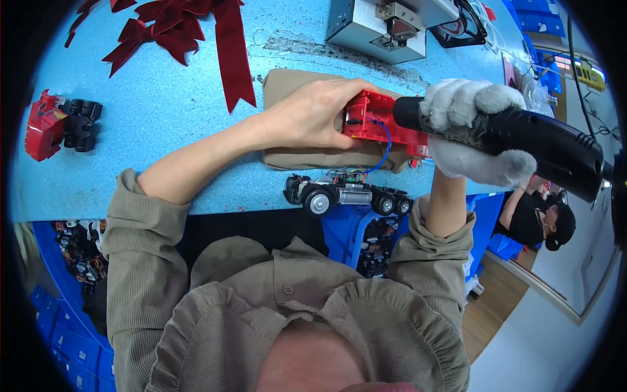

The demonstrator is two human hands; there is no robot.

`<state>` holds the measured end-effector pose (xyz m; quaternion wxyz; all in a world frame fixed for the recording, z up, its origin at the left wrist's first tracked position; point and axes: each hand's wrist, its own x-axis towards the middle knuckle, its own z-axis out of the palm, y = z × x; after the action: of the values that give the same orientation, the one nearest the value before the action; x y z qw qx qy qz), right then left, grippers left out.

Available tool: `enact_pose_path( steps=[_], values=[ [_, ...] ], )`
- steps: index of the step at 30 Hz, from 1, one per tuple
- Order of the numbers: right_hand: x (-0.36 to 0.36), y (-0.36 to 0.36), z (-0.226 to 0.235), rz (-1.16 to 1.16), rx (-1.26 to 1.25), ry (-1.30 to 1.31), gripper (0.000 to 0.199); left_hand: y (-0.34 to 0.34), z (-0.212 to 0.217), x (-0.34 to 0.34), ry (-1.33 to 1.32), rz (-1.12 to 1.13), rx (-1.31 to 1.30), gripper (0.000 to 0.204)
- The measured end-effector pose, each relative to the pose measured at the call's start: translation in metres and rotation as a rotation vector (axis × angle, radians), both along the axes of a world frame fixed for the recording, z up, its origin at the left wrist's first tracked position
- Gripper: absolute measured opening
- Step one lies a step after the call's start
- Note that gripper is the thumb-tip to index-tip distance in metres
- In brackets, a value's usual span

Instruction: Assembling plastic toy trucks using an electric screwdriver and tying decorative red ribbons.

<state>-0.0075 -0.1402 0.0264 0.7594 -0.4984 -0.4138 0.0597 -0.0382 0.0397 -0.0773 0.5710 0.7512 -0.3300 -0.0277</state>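
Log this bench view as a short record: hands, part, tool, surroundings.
Left hand: bare, holding red plastic shell
Right hand: white-gloved, gripping black handheld tool
Tool nose: at the shell; contact unclear
Under shell: brown pad on blue table
Near edge: wheeled truck chassis, blue wire running up to shell
Table's left: red cab piece, black wheeled part
Far side: dark red bows, metal box
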Motion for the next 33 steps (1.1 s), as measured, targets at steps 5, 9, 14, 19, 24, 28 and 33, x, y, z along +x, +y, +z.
enact_pose_path(
  steps=[5,9,14,19,24,28,33],
  values=[
    [-0.008,0.001,-0.002,-0.211,-0.046,-0.061,0.07,-0.009,0.0,-0.002,-0.015,-0.023,-0.005,0.062],
    [-0.014,-0.031,0.064,-0.266,0.045,-0.143,0.052,-0.006,-0.007,0.0,-0.177,0.052,-0.015,0.062],
    [-0.003,-0.095,0.06,-1.182,-0.682,-0.049,0.043,-0.006,0.004,0.002,-0.126,0.018,-0.024,0.063],
    [-0.001,-0.14,-0.089,-1.088,-1.246,0.103,0.034,-0.004,0.004,0.001,-0.133,0.046,-0.018,0.061],
    [-0.068,-0.109,-0.061,-1.088,-1.146,0.023,0.028,0.002,-0.002,-0.016,-0.088,0.112,-0.088,0.058],
    [-0.137,-0.118,-0.075,-0.829,-0.882,0.149,0.031,0.01,0.013,-0.031,-0.18,0.204,-0.258,0.058],
    [-0.205,-0.07,-0.093,-0.844,-0.895,-0.1,0.031,0.06,0.063,-0.053,-0.775,0.309,0.061,0.066]
  ],
)
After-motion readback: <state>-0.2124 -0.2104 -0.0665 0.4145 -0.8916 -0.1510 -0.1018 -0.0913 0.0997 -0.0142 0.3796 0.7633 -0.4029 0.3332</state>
